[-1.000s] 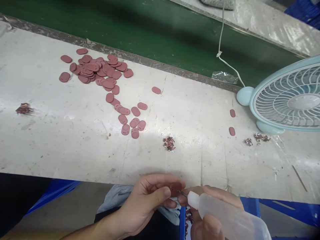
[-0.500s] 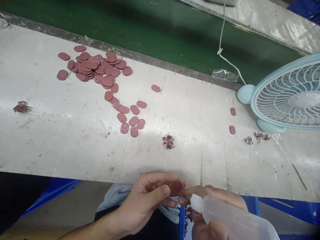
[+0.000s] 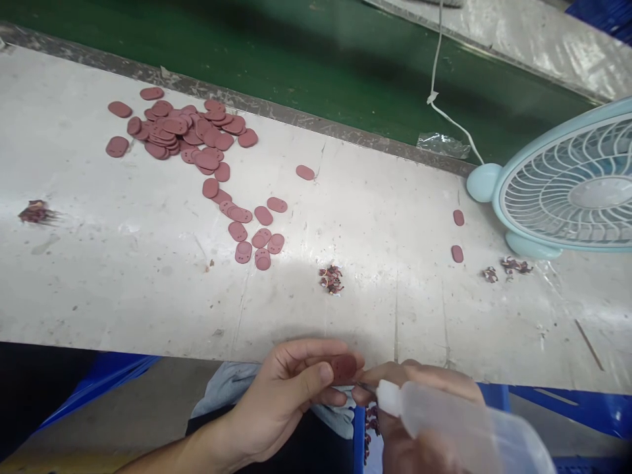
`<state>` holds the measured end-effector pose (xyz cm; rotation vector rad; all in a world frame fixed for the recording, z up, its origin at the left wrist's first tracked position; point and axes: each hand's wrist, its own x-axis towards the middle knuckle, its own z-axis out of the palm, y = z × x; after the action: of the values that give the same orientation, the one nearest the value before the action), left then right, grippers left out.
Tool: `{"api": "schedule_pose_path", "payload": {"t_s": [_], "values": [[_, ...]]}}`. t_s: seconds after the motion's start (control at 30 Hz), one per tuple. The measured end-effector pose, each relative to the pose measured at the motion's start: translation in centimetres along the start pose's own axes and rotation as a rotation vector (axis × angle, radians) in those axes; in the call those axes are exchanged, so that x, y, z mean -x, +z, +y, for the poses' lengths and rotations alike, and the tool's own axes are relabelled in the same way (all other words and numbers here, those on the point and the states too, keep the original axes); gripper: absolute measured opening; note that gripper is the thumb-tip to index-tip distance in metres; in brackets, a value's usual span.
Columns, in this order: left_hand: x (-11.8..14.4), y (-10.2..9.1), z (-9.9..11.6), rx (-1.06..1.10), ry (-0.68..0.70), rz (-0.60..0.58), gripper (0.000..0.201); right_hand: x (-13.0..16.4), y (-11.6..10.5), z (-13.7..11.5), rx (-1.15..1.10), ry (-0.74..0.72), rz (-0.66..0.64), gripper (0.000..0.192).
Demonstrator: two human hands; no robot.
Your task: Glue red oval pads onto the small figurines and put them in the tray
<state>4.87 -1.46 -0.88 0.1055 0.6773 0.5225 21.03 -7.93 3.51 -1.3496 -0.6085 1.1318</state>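
The left hand point(image 3: 284, 398) pinches one red oval point(image 3: 344, 368) between thumb and fingers, right by the near edge of the bench point(image 3: 148, 289). The right hand point(image 3: 395, 431) is wrapped around a cloudy squeeze bottle point(image 3: 454, 418) with a white cap point(image 3: 389, 398). The bottle's thin tip point(image 3: 366, 386) is just beside the oval's lower edge; whether they touch is hard to see. Under the hands, past the near edge, are a gray cloth point(image 3: 222, 388) and a blue box point(image 3: 359, 442) with small dark red bits in it. Farther in on the bench sits a little brown-red clump point(image 3: 331, 280). A trail of loose ovals point(image 3: 239, 214) leads to a big pile point(image 3: 172, 128) near the far edge, toward the left corner. A pale blue fan point(image 3: 587, 191) stands at the right end. Behind the far edge runs a green strip point(image 3: 296, 72).
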Motion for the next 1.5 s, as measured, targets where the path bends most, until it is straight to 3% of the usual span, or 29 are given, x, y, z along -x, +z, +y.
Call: {"api": "schedule_pose_path", "payload": {"t_s": [0.1, 0.23, 0.3, 0.4, 0.47, 0.5, 0.57, 0.67, 0.77, 0.83, 0.97, 1.13, 1.23, 1.33, 1.5], "values": [[0.1, -0.1, 0.1, 0.008, 0.024, -0.058, 0.018, -2.5, -0.1, 0.1, -0.455, 0.098, 0.014, 0.030], [0.3, -0.3, 0.3, 0.011, 0.048, -0.086, 0.017, -6.4, -2.5, 1.6, -1.290, 0.302, -0.147, 0.025], [0.4, -0.5, 0.4, 0.004, 0.050, -0.081, 0.018, -8.1, -4.3, 2.0, -1.467, 0.375, -0.236, 0.013], [0.4, -0.7, 0.5, -0.002, 0.051, -0.068, 0.019, -9.4, -6.3, 1.6, -1.214, 0.418, -0.469, 0.022], [0.4, -0.8, 0.7, 0.005, 0.057, -0.055, 0.019, -9.1, -6.3, 1.0, -0.911, 0.299, -0.588, 0.021], [0.5, -0.9, 0.8, 0.009, 0.061, -0.047, 0.019, -8.6, -5.8, 0.7, -0.710, 0.193, -0.572, 0.028], [0.6, -1.1, 1.0, 0.011, 0.071, -0.031, 0.019, -7.6, -4.0, 0.5, -0.346, -0.009, -0.412, 0.034], [0.9, -1.4, 1.3, 0.003, 0.087, 0.002, 0.020, -6.9, -0.5, 0.9, 0.242, -0.172, -0.185, 0.010], [1.1, -1.8, 1.6, 0.006, 0.103, 0.025, 0.020, -7.9, 1.8, 1.5, 0.981, -0.366, -0.252, 0.023], [1.1, -2.0, 1.8, 0.009, 0.107, 0.038, 0.020, -9.0, 2.6, 1.8, 1.231, -0.430, -0.341, 0.023], [1.3, -2.2, 2.2, -0.002, 0.103, 0.078, 0.020, -9.9, 2.7, 2.0, 1.304, -0.417, -0.357, 0.008], [1.4, -2.3, 2.4, -0.009, 0.129, 0.085, 0.020, -8.5, 1.8, 0.8, 1.286, -0.410, -0.287, 0.011], [1.2, -2.1, 2.4, -0.026, 0.174, 0.083, 0.019, -6.6, 1.5, -0.2, 0.946, -0.297, -0.225, 0.012], [1.0, -1.8, 2.1, -0.076, 0.227, 0.082, 0.020, -4.3, 2.1, -0.6, 0.538, -0.115, -0.260, 0.014], [0.7, -1.5, 1.6, -0.165, 0.264, 0.049, 0.018, -2.7, 3.7, 0.1, 0.372, -0.098, -0.224, 0.026]]}}
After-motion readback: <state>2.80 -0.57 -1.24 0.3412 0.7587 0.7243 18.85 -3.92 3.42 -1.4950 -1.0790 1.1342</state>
